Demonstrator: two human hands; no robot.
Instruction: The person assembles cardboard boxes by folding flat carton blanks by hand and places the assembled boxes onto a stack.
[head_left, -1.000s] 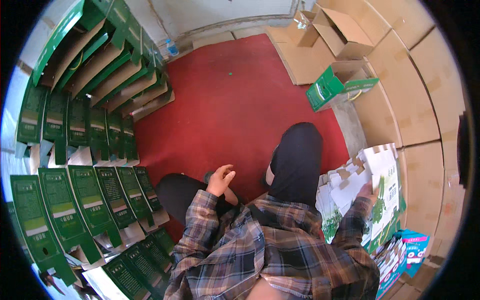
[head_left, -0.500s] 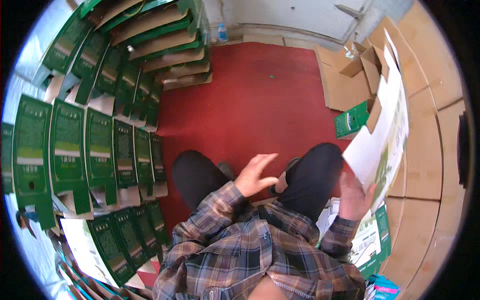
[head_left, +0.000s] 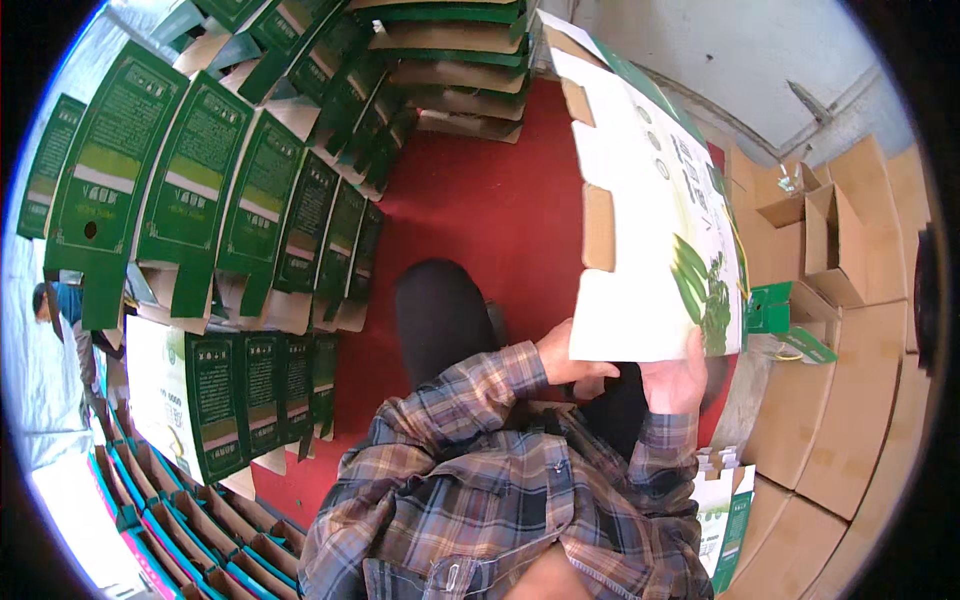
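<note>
A large white cardboard box blank, printed with green leaves and dark lettering, stands tilted up before me, over the floor and my right leg. Its left edge has notches and brown tabs; a green panel runs along its far right side. My left hand grips the near left corner, with the fingers partly hidden behind the cardboard. My right hand holds the near edge further right, its thumb lying up the printed face.
Green printed cartons stand in stacked rows at left, with more at the back. Blue-edged open boxes sit at lower left. Brown cartons line the right side, beside an open brown box. Red floor lies between.
The box blank has swung from my right side to the front. My left hand, which was free, now grips it too. The view has turned slightly to the left.
</note>
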